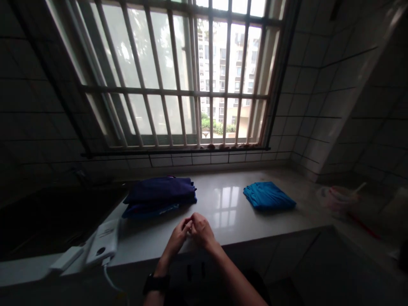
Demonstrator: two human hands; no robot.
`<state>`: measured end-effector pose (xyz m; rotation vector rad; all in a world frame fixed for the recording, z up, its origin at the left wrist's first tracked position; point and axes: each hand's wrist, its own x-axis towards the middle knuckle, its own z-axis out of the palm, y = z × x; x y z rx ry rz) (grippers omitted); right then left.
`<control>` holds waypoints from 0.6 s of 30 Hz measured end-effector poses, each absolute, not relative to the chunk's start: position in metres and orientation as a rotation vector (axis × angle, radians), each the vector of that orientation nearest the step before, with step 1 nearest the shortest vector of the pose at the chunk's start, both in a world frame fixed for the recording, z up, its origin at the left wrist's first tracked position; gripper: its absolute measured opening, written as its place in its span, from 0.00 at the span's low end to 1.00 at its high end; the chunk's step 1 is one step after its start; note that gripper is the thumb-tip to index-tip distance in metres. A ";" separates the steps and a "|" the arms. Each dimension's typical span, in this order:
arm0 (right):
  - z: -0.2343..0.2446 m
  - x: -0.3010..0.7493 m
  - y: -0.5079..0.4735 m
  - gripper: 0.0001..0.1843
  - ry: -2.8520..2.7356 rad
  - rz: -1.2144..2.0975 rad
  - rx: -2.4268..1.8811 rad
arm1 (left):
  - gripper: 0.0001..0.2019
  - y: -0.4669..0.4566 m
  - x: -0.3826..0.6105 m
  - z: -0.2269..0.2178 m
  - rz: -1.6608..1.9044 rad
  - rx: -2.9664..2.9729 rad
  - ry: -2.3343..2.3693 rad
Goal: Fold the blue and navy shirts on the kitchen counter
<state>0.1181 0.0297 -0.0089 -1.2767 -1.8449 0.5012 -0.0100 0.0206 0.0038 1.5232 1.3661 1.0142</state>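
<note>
My left hand [176, 238] and my right hand [201, 229] meet over the front edge of the pale counter [207, 187]. Fingers of both are curled and pressed together at the tips. No object shows between them, though the insides of the fingers are hidden. Just beyond my left hand lies a stack of folded dark blue and purple cloth [161, 193]. Farther off to the right is a folded bright blue cloth [268, 195], apart from my right hand. A dark band circles my left wrist.
A white power bank-like device [103, 242] with a cable lies at the counter's left front, beside a small white block [66, 259]. The dark sink [54, 208] is at left. A pinkish tub [339, 197] stands at right. Behind is a barred window [178, 91].
</note>
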 end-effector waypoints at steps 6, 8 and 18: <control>-0.004 0.117 0.029 0.08 -1.883 0.457 -1.310 | 0.28 0.029 -0.015 0.004 1.063 1.501 1.250; -0.002 0.117 0.027 0.07 -1.901 0.426 -1.326 | 0.27 0.030 -0.014 0.003 1.067 1.495 1.235; 0.007 0.119 0.021 0.06 -1.979 0.363 -1.374 | 0.27 0.028 -0.009 0.008 1.086 1.511 1.226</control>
